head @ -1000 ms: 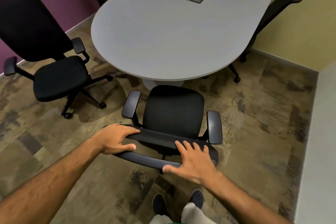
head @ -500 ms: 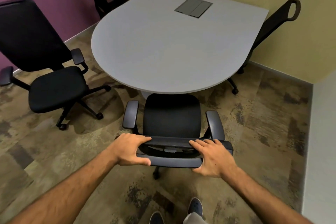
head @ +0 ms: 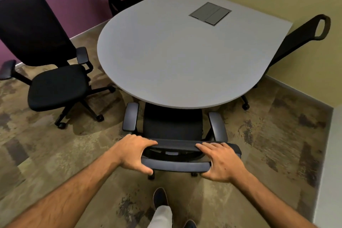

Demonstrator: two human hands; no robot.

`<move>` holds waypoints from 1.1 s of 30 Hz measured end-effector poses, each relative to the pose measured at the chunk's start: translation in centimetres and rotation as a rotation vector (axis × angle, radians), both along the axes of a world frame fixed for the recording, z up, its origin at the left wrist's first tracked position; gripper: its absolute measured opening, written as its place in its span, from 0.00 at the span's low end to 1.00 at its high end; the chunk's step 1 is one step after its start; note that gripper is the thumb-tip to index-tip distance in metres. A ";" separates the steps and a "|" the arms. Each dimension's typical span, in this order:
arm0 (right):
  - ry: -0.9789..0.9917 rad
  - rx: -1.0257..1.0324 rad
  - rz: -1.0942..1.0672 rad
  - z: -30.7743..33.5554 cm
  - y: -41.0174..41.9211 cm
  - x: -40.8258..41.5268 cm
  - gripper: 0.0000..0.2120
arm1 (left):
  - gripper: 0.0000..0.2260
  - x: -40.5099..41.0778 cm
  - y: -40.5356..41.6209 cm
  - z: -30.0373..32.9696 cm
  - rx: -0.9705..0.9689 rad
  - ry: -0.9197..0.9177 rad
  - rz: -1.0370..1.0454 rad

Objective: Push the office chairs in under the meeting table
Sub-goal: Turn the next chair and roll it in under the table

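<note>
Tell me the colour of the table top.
Plain light grey table top, with a darker grey hatch set in it; the head view shows it.

Mottled brown-and-tan carpet floor (head: pixel 277 144) carries a grey D-shaped meeting table (head: pixel 166 57) with a flush grey metal cable hatch (head: pixel 210 13) near its far end. Black wheeled office chairs stand on the carpet: one (head: pixel 55 83) left, clear of the table; one (head: pixel 172 126) at the near edge, seat partly under the top.
</note>
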State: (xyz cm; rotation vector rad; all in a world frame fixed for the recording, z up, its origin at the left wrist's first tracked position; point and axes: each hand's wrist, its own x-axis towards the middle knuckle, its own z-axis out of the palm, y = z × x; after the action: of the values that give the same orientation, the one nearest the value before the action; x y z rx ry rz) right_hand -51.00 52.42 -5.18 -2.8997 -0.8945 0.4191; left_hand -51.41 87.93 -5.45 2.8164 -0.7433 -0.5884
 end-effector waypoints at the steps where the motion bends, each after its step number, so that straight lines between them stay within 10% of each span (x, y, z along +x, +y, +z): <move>1: -0.020 -0.006 -0.007 -0.2 0.2 -0.4 0.44 | 0.50 0.1 0.3 -0.1 -0.001 0.017 -0.004; 33: 0.140 -0.227 -0.060 0.7 1.7 -2.3 0.45 | 0.44 -1.2 0.6 1.0 -0.048 0.145 -0.029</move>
State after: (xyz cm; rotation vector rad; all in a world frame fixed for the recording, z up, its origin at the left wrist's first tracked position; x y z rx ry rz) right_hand -53.30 54.11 -4.48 -3.0406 -0.7833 0.7547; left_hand -52.57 88.53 -4.44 2.6894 -0.7613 -0.7597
